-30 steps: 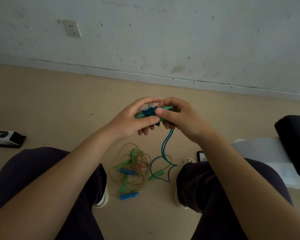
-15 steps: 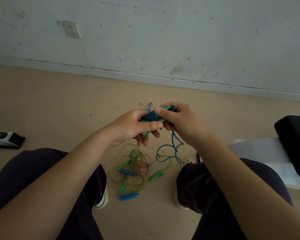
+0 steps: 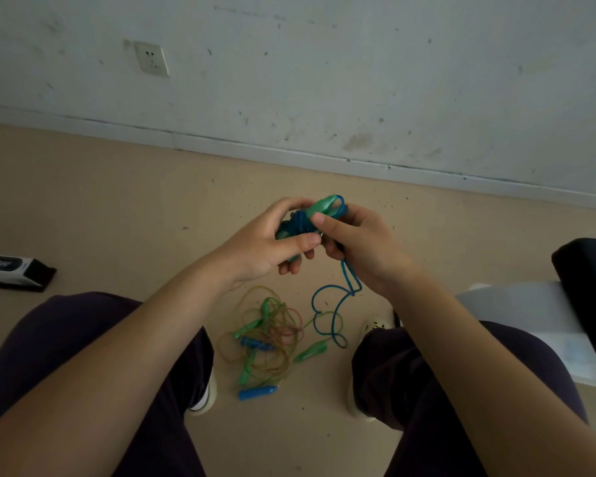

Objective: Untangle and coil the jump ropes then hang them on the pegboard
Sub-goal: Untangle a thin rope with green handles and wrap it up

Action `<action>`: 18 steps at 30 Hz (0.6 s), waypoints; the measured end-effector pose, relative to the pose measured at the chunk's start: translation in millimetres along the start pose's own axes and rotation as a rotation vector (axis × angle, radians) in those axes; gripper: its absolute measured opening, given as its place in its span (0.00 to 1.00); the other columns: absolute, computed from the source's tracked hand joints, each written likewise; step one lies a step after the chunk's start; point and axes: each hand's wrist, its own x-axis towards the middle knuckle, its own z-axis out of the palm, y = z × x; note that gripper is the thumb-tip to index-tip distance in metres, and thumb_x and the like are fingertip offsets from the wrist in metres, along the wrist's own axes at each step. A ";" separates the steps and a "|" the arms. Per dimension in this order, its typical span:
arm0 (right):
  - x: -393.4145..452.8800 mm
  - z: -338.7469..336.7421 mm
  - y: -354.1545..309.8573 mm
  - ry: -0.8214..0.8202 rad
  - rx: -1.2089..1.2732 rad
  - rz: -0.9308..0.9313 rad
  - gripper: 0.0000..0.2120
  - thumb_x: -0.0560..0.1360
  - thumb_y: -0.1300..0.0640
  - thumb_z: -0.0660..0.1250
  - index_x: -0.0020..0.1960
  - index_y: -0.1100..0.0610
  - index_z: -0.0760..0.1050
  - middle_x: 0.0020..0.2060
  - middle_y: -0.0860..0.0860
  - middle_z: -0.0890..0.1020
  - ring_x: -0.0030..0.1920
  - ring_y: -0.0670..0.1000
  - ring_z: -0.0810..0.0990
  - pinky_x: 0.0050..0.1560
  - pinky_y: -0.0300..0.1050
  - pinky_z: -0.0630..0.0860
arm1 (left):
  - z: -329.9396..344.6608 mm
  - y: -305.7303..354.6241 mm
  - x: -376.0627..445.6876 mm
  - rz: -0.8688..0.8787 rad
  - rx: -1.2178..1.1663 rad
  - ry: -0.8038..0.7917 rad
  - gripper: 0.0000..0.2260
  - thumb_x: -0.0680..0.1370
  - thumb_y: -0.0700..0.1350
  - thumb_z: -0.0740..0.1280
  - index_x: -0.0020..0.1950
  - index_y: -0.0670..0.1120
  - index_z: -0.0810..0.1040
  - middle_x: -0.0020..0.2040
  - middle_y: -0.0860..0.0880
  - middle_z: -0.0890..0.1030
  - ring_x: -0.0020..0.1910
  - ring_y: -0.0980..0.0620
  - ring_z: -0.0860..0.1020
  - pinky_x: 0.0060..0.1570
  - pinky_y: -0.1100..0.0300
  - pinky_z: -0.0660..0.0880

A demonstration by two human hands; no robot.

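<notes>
Jump ropes first: the tangled pile (image 3: pixel 269 335) of green and yellowish cord with blue and green handles lies on the floor between my feet, left there so I can do one rope at a time. Blue rope (image 3: pixel 338 304) trails down from my hands toward it. My left hand (image 3: pixel 265 242) grips the green handles (image 3: pixel 319 206) as a core, my right hand (image 3: pixel 362 246) pinches the cord to wrap it.

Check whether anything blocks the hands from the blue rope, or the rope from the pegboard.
Nothing blocks the hands: left hand and right hand both grip the blue rope wound on its green handle. No pegboard is in view, so that path cannot be judged.
</notes>
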 end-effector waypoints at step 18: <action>-10.4 5.8 -12.0 0.040 -0.687 -0.042 0.12 0.80 0.57 0.65 0.39 0.60 0.76 0.25 0.45 0.69 0.26 0.42 0.65 0.31 0.39 0.64 | -15.7 2.3 6.5 -0.144 0.099 0.257 0.10 0.80 0.47 0.69 0.61 0.49 0.76 0.38 0.51 0.84 0.30 0.53 0.76 0.29 0.62 0.71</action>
